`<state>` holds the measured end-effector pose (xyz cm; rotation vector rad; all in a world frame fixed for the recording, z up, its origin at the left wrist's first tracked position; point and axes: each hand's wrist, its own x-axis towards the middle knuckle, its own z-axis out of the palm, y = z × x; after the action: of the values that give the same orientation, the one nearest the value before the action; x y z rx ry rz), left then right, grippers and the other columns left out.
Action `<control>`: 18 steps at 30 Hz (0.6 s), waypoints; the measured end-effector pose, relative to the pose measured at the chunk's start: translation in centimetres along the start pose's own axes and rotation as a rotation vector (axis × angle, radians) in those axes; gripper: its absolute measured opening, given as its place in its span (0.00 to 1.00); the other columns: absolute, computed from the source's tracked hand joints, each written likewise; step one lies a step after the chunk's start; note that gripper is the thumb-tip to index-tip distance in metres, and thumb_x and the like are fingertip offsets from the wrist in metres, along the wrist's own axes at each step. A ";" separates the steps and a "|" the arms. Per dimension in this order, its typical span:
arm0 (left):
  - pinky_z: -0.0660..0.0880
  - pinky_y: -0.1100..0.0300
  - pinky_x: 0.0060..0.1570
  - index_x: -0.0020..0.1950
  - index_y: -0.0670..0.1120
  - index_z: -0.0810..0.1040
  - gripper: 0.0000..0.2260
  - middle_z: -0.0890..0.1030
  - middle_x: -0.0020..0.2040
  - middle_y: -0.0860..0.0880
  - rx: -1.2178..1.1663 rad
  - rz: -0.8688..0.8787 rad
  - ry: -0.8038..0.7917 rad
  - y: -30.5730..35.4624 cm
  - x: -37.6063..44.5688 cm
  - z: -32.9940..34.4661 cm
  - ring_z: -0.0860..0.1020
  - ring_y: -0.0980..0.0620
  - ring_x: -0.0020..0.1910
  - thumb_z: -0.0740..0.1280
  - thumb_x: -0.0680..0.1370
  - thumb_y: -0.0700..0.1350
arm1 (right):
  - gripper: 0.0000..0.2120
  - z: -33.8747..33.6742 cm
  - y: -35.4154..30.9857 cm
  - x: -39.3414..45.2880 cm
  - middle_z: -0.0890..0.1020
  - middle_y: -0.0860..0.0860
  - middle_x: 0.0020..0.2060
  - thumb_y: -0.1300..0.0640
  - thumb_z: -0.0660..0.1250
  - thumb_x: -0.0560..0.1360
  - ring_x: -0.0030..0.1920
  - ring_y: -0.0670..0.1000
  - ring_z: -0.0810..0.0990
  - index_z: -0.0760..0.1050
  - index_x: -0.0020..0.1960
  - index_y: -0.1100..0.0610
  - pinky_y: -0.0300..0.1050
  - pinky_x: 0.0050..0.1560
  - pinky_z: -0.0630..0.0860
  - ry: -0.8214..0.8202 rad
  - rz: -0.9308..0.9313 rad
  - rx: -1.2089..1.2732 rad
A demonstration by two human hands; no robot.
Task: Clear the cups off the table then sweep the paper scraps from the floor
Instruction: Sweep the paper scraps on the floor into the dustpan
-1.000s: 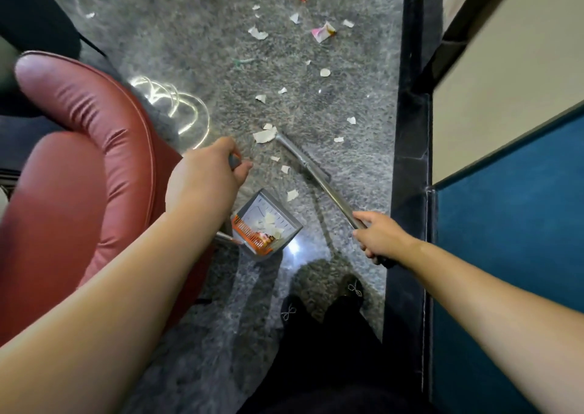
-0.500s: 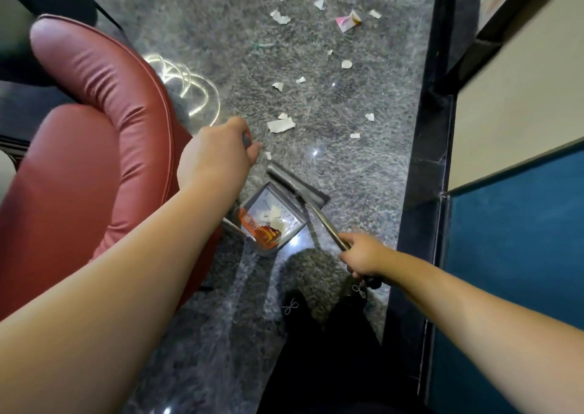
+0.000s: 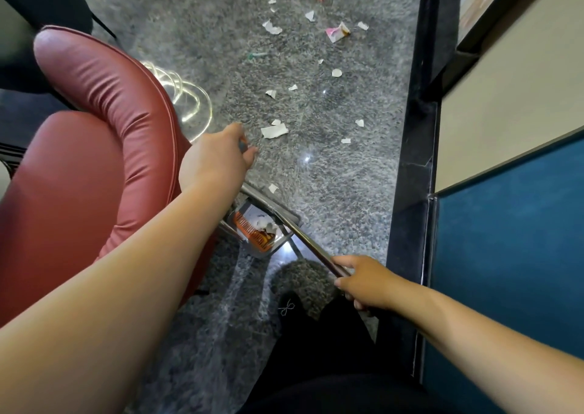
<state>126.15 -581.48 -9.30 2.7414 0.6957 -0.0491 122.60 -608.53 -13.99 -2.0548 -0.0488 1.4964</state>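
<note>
Since a second ago, the metal broom handle (image 3: pixel 303 238) gripped by the right hand (image 3: pixel 363 282) has been drawn back over the grey dustpan (image 3: pixel 260 228), held by the left hand (image 3: pixel 215 160). White paper scraps (image 3: pixel 274 130) lie beyond the dustpan on the grey speckled floor (image 3: pixel 331 176).

An office or waiting area.
Polished grey stone floor (image 3: pixel 331 176), a red padded chair (image 3: pixel 88 148) at left, and a blue-and-beige partition panel (image 3: pixel 512 224) at right suggest it.
</note>
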 end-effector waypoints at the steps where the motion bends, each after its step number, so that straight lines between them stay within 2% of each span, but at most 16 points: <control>1: 0.67 0.54 0.33 0.45 0.50 0.69 0.12 0.75 0.38 0.47 0.002 -0.003 -0.004 -0.1 -0.1 -0.1 0.72 0.43 0.37 0.66 0.78 0.56 | 0.23 -0.3 -0.3 -0.1 0.75 0.49 0.33 0.61 0.62 0.79 0.24 0.46 0.73 0.66 0.72 0.50 0.36 0.26 0.71 0.012 0.001 0.000; 4: 0.68 0.53 0.36 0.48 0.47 0.73 0.11 0.76 0.40 0.47 -0.043 -0.029 -0.017 -0.8 -0.5 -0.7 0.74 0.43 0.40 0.67 0.78 0.55 | 0.20 -1.4 -1.1 -0.2 0.74 0.48 0.34 0.62 0.61 0.79 0.28 0.46 0.72 0.69 0.71 0.55 0.32 0.23 0.68 0.060 0.001 -0.037; 6: 0.67 0.54 0.38 0.48 0.47 0.75 0.11 0.76 0.40 0.48 -0.090 -0.058 -0.009 -1.4 -0.9 -1.1 0.72 0.44 0.40 0.67 0.78 0.54 | 0.18 -2.2 -1.5 0.0 0.72 0.50 0.33 0.64 0.59 0.79 0.28 0.47 0.70 0.69 0.68 0.61 0.33 0.22 0.66 0.075 0.015 -0.038; 8: 0.67 0.54 0.38 0.49 0.46 0.75 0.10 0.77 0.40 0.48 -0.097 -0.094 0.013 -1.7 -1.5 -1.3 0.71 0.45 0.39 0.67 0.78 0.53 | 0.20 -2.9 -1.8 0.4 0.71 0.52 0.33 0.65 0.58 0.79 0.27 0.48 0.69 0.67 0.70 0.63 0.35 0.21 0.65 0.087 0.029 -0.018; 12: 0.65 0.54 0.36 0.46 0.48 0.72 0.09 0.71 0.35 0.51 -0.089 -0.174 0.094 -1.9 -2.6 -1.6 0.69 0.45 0.36 0.68 0.78 0.52 | 0.20 -4.9 -2.3 2.2 0.70 0.53 0.32 0.65 0.58 0.78 0.27 0.49 0.69 0.67 0.69 0.65 0.34 0.19 0.64 0.102 0.016 -0.064; 18: 0.65 0.53 0.38 0.47 0.49 0.73 0.08 0.72 0.38 0.49 -0.064 -0.339 0.170 -1.7 -2.3 -1.4 0.69 0.45 0.38 0.67 0.78 0.53 | 0.19 -9.2 -3.1 7.0 0.73 0.54 0.30 0.63 0.59 0.77 0.21 0.49 0.72 0.70 0.67 0.58 0.39 0.23 0.67 0.087 0.039 -0.172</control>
<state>123.24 -580.71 -8.17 2.5582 1.1809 0.1295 134.17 -607.45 -16.71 -2.2674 -0.1069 1.4683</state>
